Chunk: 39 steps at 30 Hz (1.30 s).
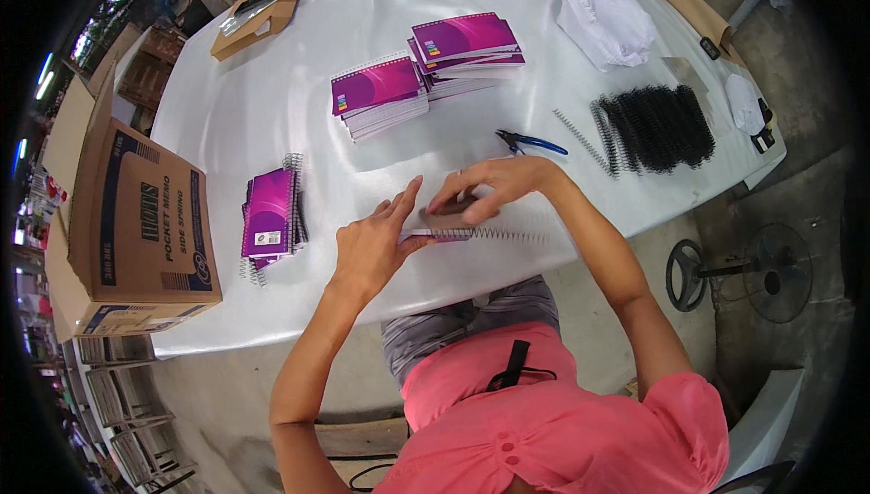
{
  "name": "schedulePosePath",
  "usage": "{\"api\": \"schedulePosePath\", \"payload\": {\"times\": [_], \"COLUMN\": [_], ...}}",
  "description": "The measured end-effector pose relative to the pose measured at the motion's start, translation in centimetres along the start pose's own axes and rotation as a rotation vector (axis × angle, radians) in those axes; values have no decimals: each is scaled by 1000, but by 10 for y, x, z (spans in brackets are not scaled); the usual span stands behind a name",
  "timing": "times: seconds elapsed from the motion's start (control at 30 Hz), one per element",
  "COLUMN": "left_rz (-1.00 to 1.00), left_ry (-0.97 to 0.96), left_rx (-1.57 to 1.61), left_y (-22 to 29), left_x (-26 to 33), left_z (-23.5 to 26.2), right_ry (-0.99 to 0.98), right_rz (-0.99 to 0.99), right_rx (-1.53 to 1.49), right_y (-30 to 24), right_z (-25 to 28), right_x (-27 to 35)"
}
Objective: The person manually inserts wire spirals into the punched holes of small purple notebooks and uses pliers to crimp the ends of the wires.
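Note:
Near the front edge of the table, my left hand [370, 238] steadies a small purple notebook [451, 235], its thumb against the edge and its fingers pointing away from me. A dark spiral wire coil [512, 235] runs along the notebook's near edge and sticks out well to the right. Over the notebook and coil, my right hand [497, 188] is bent with curled fingers; they are blurred, so their grip is unclear. Just beyond it lie blue-handled cutting pliers [533, 142]. To the right is a heap of black wire coils [657, 130], with a loose one beside it.
Stacks of purple-covered notebooks [467, 39] stand mid-table, with coil-bound notebooks [270, 215] at the left. An open cardboard box [154, 222] stands at the left edge. White plastic bags [607, 27], a phone on a cardboard piece [258, 18] and a fan [770, 272] are farther out.

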<state>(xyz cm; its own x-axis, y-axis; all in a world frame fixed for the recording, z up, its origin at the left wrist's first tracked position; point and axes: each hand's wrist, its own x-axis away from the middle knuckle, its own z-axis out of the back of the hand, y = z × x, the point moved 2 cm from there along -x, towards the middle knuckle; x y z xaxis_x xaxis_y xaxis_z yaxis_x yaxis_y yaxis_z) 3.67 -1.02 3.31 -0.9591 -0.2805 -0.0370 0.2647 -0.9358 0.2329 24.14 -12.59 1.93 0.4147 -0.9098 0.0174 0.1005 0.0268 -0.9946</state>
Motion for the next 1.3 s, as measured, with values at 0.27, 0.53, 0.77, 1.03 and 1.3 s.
{"api": "schedulePosePath", "payload": {"times": [0.27, 0.53, 0.77, 1.03, 1.3], "left_rz": [73, 144, 114, 148, 187], "left_ry": [-51, 54, 238, 254, 277], "left_rx": [139, 532, 881, 952, 970], "left_y": [-4, -20, -30, -30, -32], "left_x": [4, 5, 10, 12, 14], "left_z": [2, -9, -30, -35, -38], "right_ry": [89, 74, 53, 54, 61], "right_rz": [-260, -56, 55, -101, -32], "right_rx": [263, 88, -67, 135, 19], "right_y": [7, 8, -1, -4, -8], "right_z": [1, -2, -6, -4, -18], "right_x": [-12, -19, -26, -39, -42]}}
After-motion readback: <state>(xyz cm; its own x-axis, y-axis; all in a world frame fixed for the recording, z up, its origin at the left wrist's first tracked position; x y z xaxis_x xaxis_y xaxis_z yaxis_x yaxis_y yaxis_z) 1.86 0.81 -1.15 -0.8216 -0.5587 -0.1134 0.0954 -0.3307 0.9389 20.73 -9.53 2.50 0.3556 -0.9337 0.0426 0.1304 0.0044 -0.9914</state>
